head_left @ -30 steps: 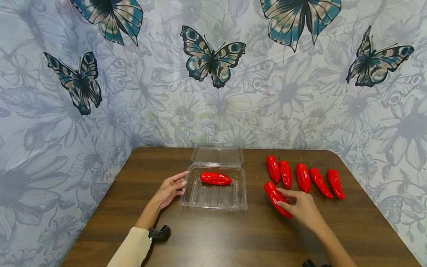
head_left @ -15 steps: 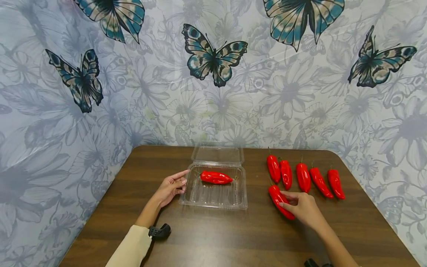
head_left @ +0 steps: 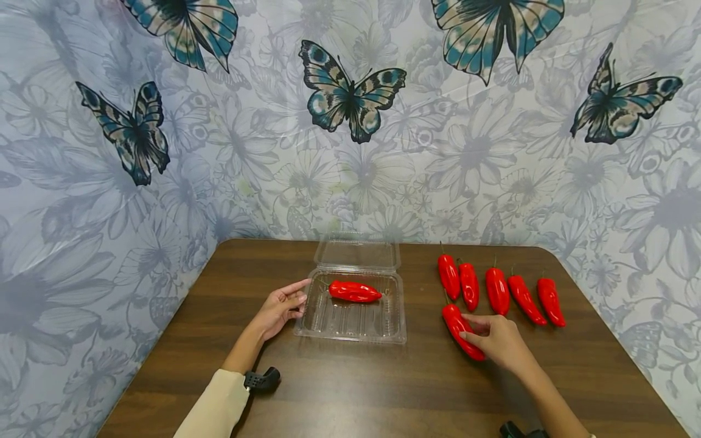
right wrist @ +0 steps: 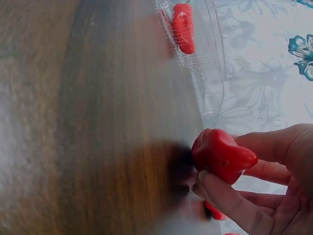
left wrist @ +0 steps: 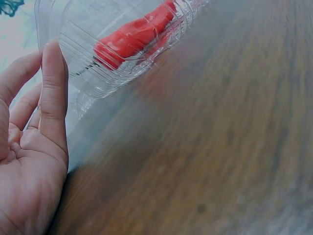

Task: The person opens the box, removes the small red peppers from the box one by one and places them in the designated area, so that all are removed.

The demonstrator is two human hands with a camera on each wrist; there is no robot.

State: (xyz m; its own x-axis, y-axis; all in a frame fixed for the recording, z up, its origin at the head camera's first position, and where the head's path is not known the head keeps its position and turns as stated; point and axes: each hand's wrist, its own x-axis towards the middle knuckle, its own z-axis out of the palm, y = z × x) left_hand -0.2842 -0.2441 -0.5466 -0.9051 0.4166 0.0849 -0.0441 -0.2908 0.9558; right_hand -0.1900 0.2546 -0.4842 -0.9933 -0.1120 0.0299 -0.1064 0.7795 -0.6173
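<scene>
A clear plastic clamshell container [head_left: 350,337] stands with its lid raised at the back, one red chili pepper [head_left: 355,291] lying crosswise inside. At its left rim is my left hand [head_left: 278,311]; the left wrist view shows the thumb [left wrist: 53,88] on the near side of the rim and fingers behind. Right of the container, my right hand [head_left: 497,342] pinches another red chili pepper [head_left: 457,328] between thumb and fingers, its stem pointing away from me. In the right wrist view this held pepper [right wrist: 221,155] appears tip first, close over the table.
Several more red chili peppers [head_left: 497,291] lie in a row at the back right of the brown wooden table [head_left: 350,395]. A wall covering with butterflies [head_left: 350,97] rises behind the table. Black wrist cameras [head_left: 263,381] sit on both wrists.
My right hand has shifted the held chili pepper a little to the right and toward me, then almost stopped. My left hand and the container stay in place.
</scene>
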